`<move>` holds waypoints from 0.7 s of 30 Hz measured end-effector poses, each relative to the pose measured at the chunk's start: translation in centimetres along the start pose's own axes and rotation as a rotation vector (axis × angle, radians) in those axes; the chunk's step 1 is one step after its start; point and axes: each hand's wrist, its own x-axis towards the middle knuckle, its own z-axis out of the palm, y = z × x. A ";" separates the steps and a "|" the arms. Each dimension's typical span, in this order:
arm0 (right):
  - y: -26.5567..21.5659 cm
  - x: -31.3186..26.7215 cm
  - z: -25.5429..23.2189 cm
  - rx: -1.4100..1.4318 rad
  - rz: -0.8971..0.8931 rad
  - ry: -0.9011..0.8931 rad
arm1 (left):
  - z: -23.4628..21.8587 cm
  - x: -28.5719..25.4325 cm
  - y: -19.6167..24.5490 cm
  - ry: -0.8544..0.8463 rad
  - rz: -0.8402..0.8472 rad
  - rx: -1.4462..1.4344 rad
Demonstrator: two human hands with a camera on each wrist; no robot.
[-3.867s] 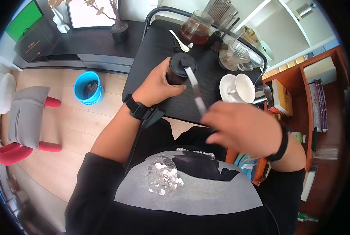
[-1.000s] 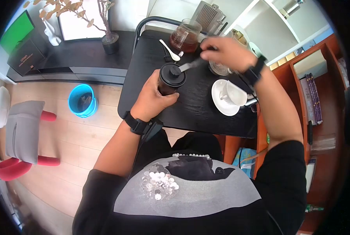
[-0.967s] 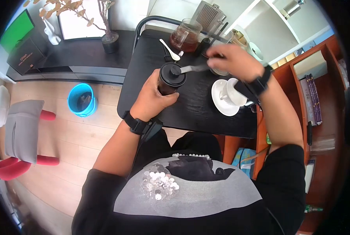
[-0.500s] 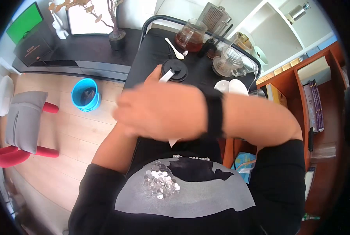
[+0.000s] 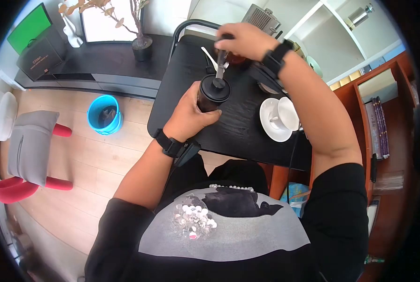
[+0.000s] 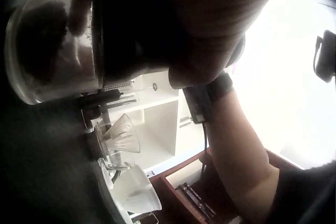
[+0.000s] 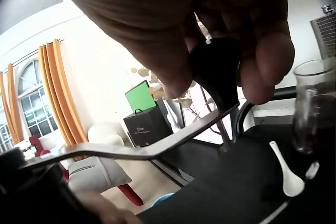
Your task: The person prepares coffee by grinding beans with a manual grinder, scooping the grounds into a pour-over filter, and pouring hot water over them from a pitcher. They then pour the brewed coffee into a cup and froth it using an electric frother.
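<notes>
While the left hand (image 5: 189, 115) is gripping the body of a black grinder (image 5: 213, 94), its fingers and thumb curling around the side, the right hand (image 5: 247, 41) is pinching the dark knob (image 7: 215, 69) at the outer end of the metal crank (image 5: 220, 68). The crank is running from the centre of the grinder's round lid (image 5: 215, 88) toward the far side of the table, and in the right wrist view its arm is showing a bend along its length. The grinder is standing roughly upright over the left part of the black table (image 5: 238, 127); whether its base is touching the surface, one cannot tell. In the left wrist view, a clear glass jar (image 6: 55, 48) is forming its lower end, with dark matter showing inside. Beyond the grinder, a white spoon (image 7: 289, 176) is lying on the table, a small pale piece (image 7: 312, 170) resting just beside its bowl. A glass pot (image 7: 313, 108) is standing near them, the right hand partly covering it in the head view. To the right of the grinder, a white cup (image 5: 287, 113) is leaning over on a saucer (image 5: 276, 134), and the left wrist view is showing a ribbed glass cone (image 6: 123, 134) near the cup. On the floor to the left, a blue bucket (image 5: 105, 123) is standing.
</notes>
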 end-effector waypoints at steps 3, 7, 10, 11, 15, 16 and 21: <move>0.9 -3.8 -0.3 0.044 0.066 0.073 | 0.0 -0.2 0.8 -0.003 -0.020 0.007; 2.1 -5.9 0.6 0.190 0.105 0.151 | 0.0 -0.1 0.7 -0.015 -0.017 0.011; 2.2 -6.4 1.3 0.210 0.096 0.240 | -0.1 0.0 -0.5 -0.011 -0.009 -0.043; 2.0 -6.7 1.4 0.222 0.089 0.246 | -0.1 -0.1 -0.4 -0.007 -0.011 -0.030; 1.0 -9.2 2.7 0.450 0.178 0.340 | -0.1 0.0 -0.6 0.013 0.020 0.018; 1.0 -9.9 3.6 0.511 0.144 0.443 | -0.2 0.0 -0.7 0.012 0.031 0.034; -0.5 -15.9 8.5 0.834 0.186 0.405 | -0.5 -0.3 0.6 0.064 0.046 0.218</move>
